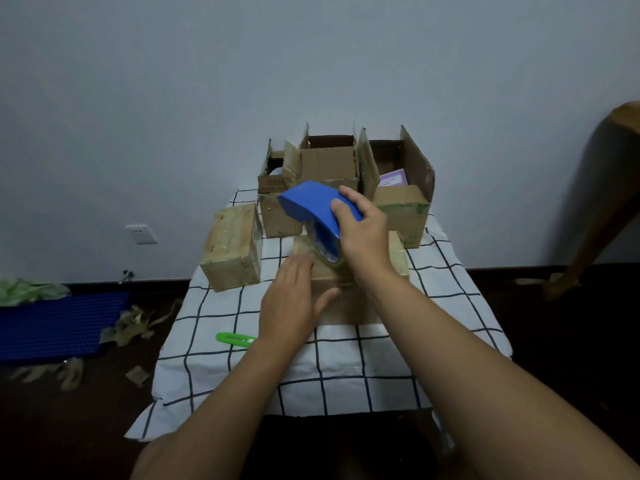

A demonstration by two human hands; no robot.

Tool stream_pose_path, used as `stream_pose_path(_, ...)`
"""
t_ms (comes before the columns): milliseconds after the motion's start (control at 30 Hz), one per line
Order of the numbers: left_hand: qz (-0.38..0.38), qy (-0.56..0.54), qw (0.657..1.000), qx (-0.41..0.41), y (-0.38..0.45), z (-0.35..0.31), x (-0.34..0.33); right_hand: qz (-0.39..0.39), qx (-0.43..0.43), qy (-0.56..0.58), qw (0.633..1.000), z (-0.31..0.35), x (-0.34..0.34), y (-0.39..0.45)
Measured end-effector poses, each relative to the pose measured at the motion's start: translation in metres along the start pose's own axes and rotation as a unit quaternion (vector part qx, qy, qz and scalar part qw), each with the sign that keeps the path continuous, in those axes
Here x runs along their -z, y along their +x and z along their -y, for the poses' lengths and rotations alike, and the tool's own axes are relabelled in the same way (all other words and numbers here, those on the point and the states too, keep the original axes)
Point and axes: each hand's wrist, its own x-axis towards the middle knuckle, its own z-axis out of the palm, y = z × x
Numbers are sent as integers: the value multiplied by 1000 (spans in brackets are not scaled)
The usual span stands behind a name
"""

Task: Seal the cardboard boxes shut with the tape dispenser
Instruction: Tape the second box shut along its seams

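Blue tape dispenser point(313, 206) gripped by right hand point(363, 233); left hand point(294, 299) flat on box point(346, 299).

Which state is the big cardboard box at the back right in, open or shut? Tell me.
Open. The back right box has its flaps standing upright, and a purple item shows inside through the open top.

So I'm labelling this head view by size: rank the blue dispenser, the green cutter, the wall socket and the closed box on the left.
1. Closed box
2. Dispenser, though it is nearer the camera, so unsure
3. Cutter and socket look alike
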Motion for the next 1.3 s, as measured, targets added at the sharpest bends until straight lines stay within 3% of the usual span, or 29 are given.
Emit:
stream_pose_path(233,-25,32,999,0,-1,2,-9,3,45,-62,997,-14,-11,-9)
stream_pose_path(567,6,80,997,-18,0,-10,5,-131,43,-134,981,-4,99,26)
stream_pose_path(733,44,154,987,28,15,-36,10,-194,-12,-67,979,-23,137,17)
stream_pose_path(867,35,111,993,0,37,-90,-7,-217,-19,-13,976,-27,146,5)
stream_pose_path(1067,122,138,983,7,53,-121,-28,-228,-27,27,973,-32,163,-10)
stream_pose_path(1300,114,32,988,-104,28,-92,-9,-228,-28,58,971,-31,176,-20)
